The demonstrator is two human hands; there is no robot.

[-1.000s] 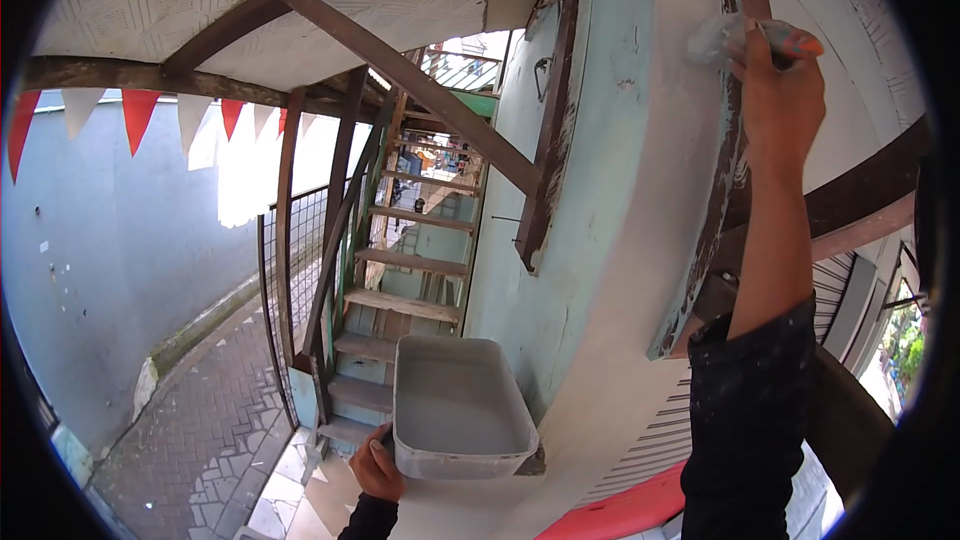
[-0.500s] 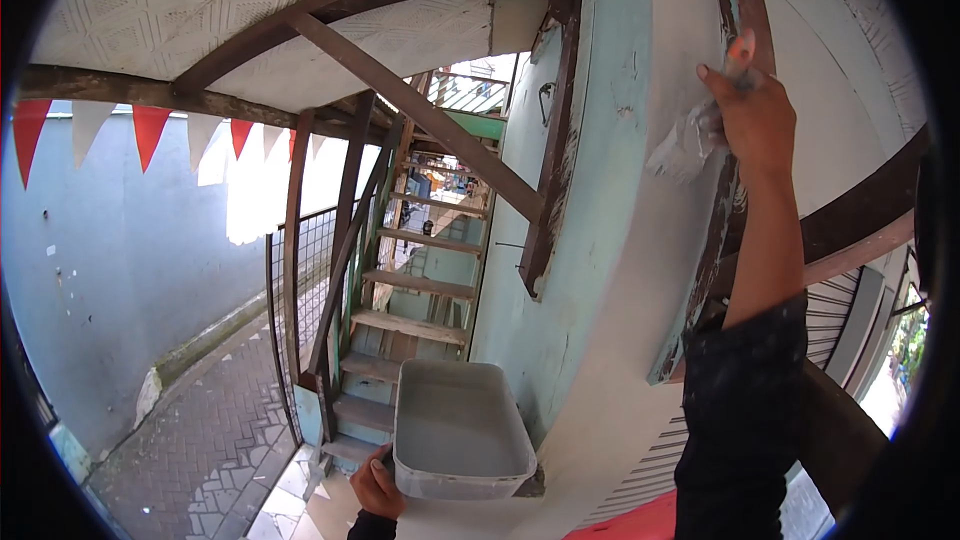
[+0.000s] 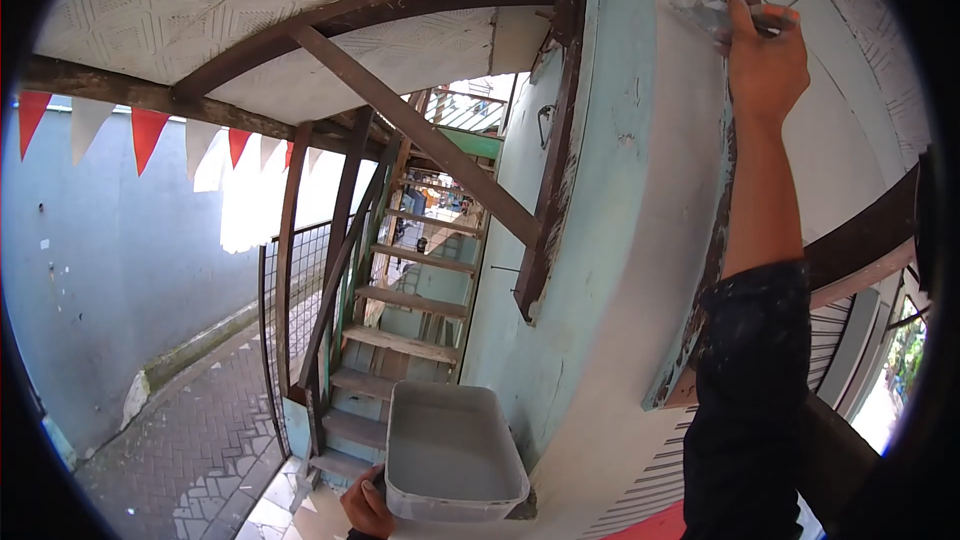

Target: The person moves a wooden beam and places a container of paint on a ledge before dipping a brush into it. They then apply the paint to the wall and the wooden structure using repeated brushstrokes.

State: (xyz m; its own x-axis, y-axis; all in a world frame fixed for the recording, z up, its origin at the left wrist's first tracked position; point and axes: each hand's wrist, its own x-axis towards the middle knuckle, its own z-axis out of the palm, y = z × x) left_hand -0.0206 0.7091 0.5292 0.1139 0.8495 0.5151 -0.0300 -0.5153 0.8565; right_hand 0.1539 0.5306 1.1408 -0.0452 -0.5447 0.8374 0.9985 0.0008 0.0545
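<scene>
My right hand (image 3: 768,65) is raised high against the pale edge of the wall (image 3: 665,180), its fingers closed around a paintbrush. The whitish bristles of the paintbrush (image 3: 700,16) point left and lie at the wall surface; the hand hides most of the handle. Low in view, my left hand (image 3: 367,505) grips the left side of a clear plastic tub (image 3: 455,512). Greyish-white liquid, apparently paint (image 3: 452,445), is inside it. The left fingers are partly hidden by the tub.
Wooden stairs (image 3: 400,340) rise behind the tub. A brown diagonal beam (image 3: 420,130) crosses ahead, and a wooden post (image 3: 548,170) is fixed to the turquoise wall. On the left runs a paved alley (image 3: 200,450) beneath red and white pennants (image 3: 150,135). Another dark beam (image 3: 865,220) is at right.
My right hand has moved upward with the paintbrush, whose bristles now point left instead of down-left. The tub and my left hand sit slightly lower and further left in view.
</scene>
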